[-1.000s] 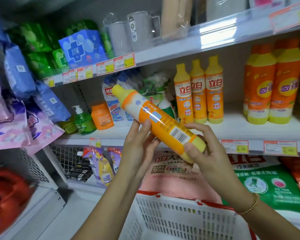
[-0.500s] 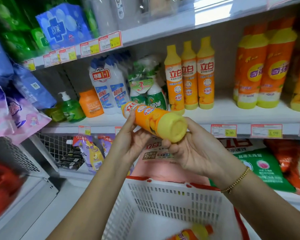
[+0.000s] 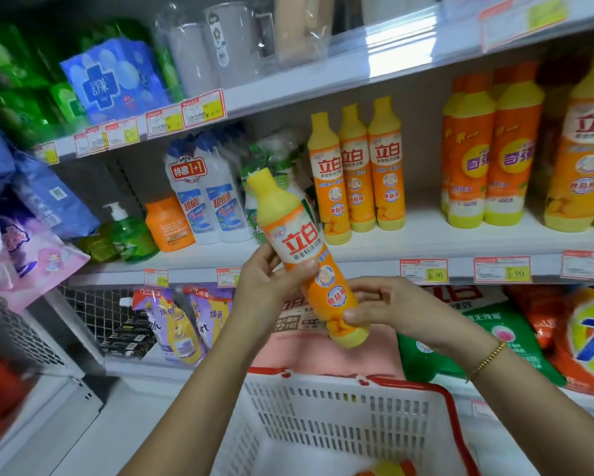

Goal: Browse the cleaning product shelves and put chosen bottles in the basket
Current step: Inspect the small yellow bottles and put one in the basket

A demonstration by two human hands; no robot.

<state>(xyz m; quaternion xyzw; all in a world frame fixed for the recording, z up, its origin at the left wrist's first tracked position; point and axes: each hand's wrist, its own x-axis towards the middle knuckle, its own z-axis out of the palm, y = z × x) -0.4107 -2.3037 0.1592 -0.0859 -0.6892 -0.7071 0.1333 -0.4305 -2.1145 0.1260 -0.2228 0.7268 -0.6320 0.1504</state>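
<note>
Head view: dish-soap bottle [image 3: 309, 259] held over the basket [image 3: 340, 403]

I read the orange-and-yellow dish-soap bottle as tilted, with its cap up and leftward and its base down and rightward. The left hand [image 3: 268, 280] curls its fingers behind the white label, with the thumb pressed across the front. The right hand [image 3: 388, 304] pinches the lower body just above the yellow base, thumb underneath and fingers [image 3: 374, 286] curled over the top. Below both sets of fingers sits the white, red-rimmed basket. A second bottle [image 3: 388, 470] lies in it, cut off by the frame's edge. Beyond the fingertips, three matching bottles [image 3: 357, 170] stand upright on the shelf [image 3: 426, 242].
</note>
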